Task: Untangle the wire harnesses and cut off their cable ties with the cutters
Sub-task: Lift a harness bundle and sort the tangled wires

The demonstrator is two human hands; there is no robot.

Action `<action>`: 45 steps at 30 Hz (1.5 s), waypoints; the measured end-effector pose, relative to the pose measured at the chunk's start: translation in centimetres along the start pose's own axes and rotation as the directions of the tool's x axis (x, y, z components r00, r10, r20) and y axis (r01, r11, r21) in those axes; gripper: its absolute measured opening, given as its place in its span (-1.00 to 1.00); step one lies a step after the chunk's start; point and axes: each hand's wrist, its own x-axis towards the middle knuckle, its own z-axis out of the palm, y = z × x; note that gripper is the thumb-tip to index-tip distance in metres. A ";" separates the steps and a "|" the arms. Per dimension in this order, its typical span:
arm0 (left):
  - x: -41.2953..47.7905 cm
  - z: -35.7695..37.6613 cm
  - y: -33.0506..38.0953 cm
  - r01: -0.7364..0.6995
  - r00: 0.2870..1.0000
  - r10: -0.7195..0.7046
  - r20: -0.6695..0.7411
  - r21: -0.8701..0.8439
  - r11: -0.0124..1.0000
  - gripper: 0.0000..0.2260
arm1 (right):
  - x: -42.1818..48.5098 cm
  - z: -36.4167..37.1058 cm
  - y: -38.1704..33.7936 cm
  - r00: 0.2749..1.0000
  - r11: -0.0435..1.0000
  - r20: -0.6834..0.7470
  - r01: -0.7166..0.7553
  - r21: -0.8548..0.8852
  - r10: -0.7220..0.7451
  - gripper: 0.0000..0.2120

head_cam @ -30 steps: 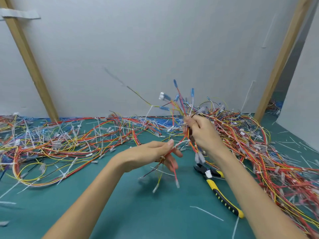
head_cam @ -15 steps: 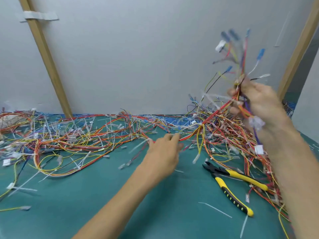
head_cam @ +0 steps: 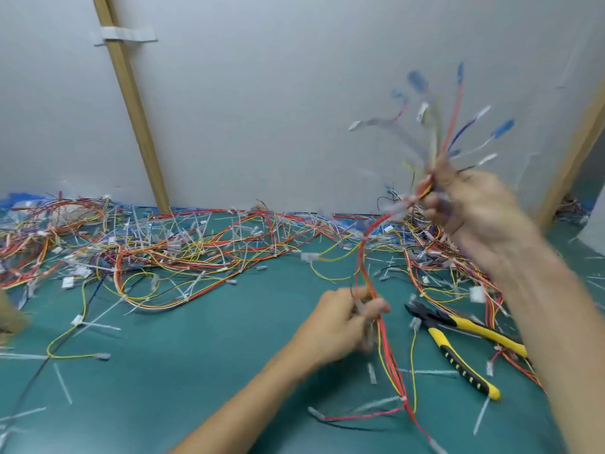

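Red-orange harness: strung steeply between both hands, right of centre.
Right hand: clamped round its upper end.
Left hand: pinching its lower run.
Cutters: lying untouched just right of left hand.

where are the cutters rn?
Head view, lower right: the cutters lie free on the green mat, just right of the left hand gripping the wires, below the raised right hand.

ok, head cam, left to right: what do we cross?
Slanted wooden batten with white tape → left hand gripping a red-and-yellow wire harness → yellow-and-black-handled cutters → wooden batten at the right edge. Raised right hand, gripping the same harness, overlaps the cutters: omitted.
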 end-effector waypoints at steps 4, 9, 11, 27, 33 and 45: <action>-0.3 -3.2 -3.5 -0.123 0.992 0.077 0.100 0.643 0.756 -0.73 | -1.7 1.1 6.1 0.991 0.975 0.060 -0.107 -0.197 0.121 -0.85; -0.7 -9.7 -4.4 0.171 0.979 -0.189 -0.080 0.828 0.534 -0.60 | -4.3 -1.0 11.1 0.978 0.920 0.006 -0.196 -0.340 0.210 -0.85; -1.0 -10.8 -3.5 0.311 0.913 0.051 -0.405 0.770 0.557 -0.58 | -5.3 -1.4 12.6 0.971 0.912 0.009 -0.222 -0.344 0.240 -0.87; -0.4 -0.6 -3.7 -0.151 0.862 0.244 -0.444 0.234 0.960 -0.45 | -7.0 -0.6 14.4 0.948 0.923 0.154 -0.219 -0.316 0.277 -0.88; 0.0 -0.7 -4.3 -0.085 0.733 0.065 -0.677 0.004 0.996 -0.36 | -6.8 -0.8 14.7 0.949 0.914 0.162 -0.201 -0.352 0.271 -0.90; 0.1 -0.3 -4.3 -0.105 0.929 0.210 -0.303 0.329 0.938 -0.89 | -7.2 -0.2 15.1 0.965 0.908 0.136 -0.155 -0.388 0.223 -0.94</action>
